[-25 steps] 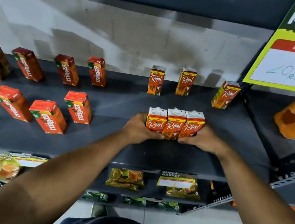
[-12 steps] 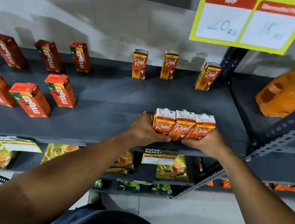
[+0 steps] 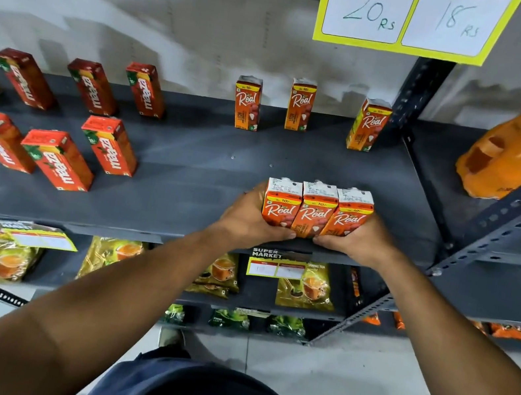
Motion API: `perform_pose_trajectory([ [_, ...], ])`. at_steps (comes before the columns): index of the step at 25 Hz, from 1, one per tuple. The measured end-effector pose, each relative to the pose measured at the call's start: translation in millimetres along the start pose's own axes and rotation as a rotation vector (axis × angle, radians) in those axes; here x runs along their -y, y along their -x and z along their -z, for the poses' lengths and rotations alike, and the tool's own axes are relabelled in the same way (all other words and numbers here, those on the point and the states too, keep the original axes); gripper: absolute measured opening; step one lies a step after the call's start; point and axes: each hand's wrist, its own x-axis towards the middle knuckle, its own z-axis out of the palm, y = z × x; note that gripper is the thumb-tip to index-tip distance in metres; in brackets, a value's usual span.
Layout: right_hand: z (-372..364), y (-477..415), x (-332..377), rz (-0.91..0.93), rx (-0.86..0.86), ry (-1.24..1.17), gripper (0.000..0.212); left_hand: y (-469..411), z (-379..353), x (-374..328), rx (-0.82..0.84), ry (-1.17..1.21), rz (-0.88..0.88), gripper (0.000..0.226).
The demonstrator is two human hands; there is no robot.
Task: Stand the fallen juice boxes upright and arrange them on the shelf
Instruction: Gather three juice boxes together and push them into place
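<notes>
Three orange Real juice boxes [image 3: 316, 211] stand upright, pressed side by side, near the front edge of the dark grey shelf [image 3: 195, 165]. My left hand [image 3: 248, 218] clasps the left end of the trio and my right hand [image 3: 354, 240] clasps the right end, thumbs meeting under the fronts. Three more Real boxes [image 3: 299, 105] stand apart along the back wall. Several red Maaza boxes [image 3: 110, 144] stand in two rows on the shelf's left half.
A yellow price sign [image 3: 412, 17] hangs above. A slotted steel upright [image 3: 420, 89] borders the shelf on the right, with an orange packet [image 3: 517, 152] on the neighbouring shelf. Tea packets [image 3: 306, 285] lie on the lower shelf. Tiled floor lies below.
The view has swung right and tilted down slightly. Both hands stay clasped on the three Real boxes at the shelf's front edge.
</notes>
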Motion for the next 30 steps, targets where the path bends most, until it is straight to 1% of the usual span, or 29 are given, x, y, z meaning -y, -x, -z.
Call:
perform_pose_trajectory([
  [5,0.8,0.7,-1.1,0.037,0.042,-0.019,0.04,-0.7,-0.5,1.2,0.006,0.006,-0.004,0.074],
  [7,1.3,0.3,-0.7,0.046,0.051,-0.014,0.045,-0.8,-1.0,1.8,0.01,0.016,-0.01,0.076],
  [8,2.0,0.3,-0.1,0.055,0.056,-0.013,0.055,-0.9,-0.7,2.1,0.02,0.018,-0.019,0.08],
  [9,3.5,0.6,0.4,0.068,0.062,-0.019,0.073,-1.0,0.4,2.1,0.038,0.015,-0.033,0.089],
  [11,8.3,6.1,-3.3,0.07,0.045,-0.065,0.121,1.1,5.8,3.1,0.087,0.04,-0.071,0.112],
  [12,11.1,13.1,-6.8,0.056,0.016,-0.1,0.135,4.9,10.5,5.0,0.107,0.082,-0.092,0.122],
  [13,13.5,23.1,-10.7,0.054,-0.024,-0.133,0.141,11.5,16.5,7.8,0.11,0.121,-0.113,0.129],
  [14,14.7,35.7,-16.2,0.068,-0.083,-0.155,0.142,21.6,23.3,11.6,0.089,0.133,-0.131,0.133],
  [15,13.6,49.8,-23.9,0.102,-0.163,-0.173,0.137,34.5,30.8,17.0,0.044,0.119,-0.154,0.133],
  [16,9.9,65.6,-32.7,0.143,-0.267,-0.192,0.128,49.6,38.7,25.8,-0.014,0.105,-0.192,0.129],
  [17,4.5,82.4,-39.9,0.179,-0.381,-0.216,0.114,65.5,46.9,37.4,-0.078,0.1,-0.251,0.12],
  [18,-2.0,98.1,-43.4,0.188,-0.481,-0.223,0.098,81.5,57.0,50.8,-0.15,0.093,-0.317,0.106],
  [19,-10.8,110.4,-44.0,0.17,-0.539,-0.194,0.084,97.7,70.6,64.8,-0.237,0.077,-0.375,0.09],
  [20,-21.2,118.7,-42.9,0.155,-0.534,-0.128,0.074,112.2,86.6,78.3,-0.337,0.057,-0.417,0.076],
  [21,-33.6,123.3,-40.0,0.171,-0.466,-0.048,0.069,124.6,105.6,90.8,-0.444,0.042,-0.438,0.065],
  [22,-47.0,125.2,-34.8,0.223,-0.362,0.019,0.066,134.5,126.9,101.9,-0.555,0.022,-0.438,0.057],
  [24,-75.9,120.7,-14.1,0.355,-0.188,0.095,0.047,147.0,175.4,118.1,-0.783,-0.018,-0.407,0.051],
  [26,-102.8,106.8,17.9,0.434,-0.114,0.094,0.03,149.7,227.7,132.4,-0.938,0.043,-0.395,0.058],
  [28,-125.1,89.9,56.1,0.461,-0.071,0.05,0.029,146.9,276.1,146.8,-0.978,0.131,-0.335,0.065],
  [30,-144.2,69.4,97.6,0.471,-0.012,0.001,0.035,143.7,313.5,161.9,-0.923,0.228,-0.196,0.073],
])
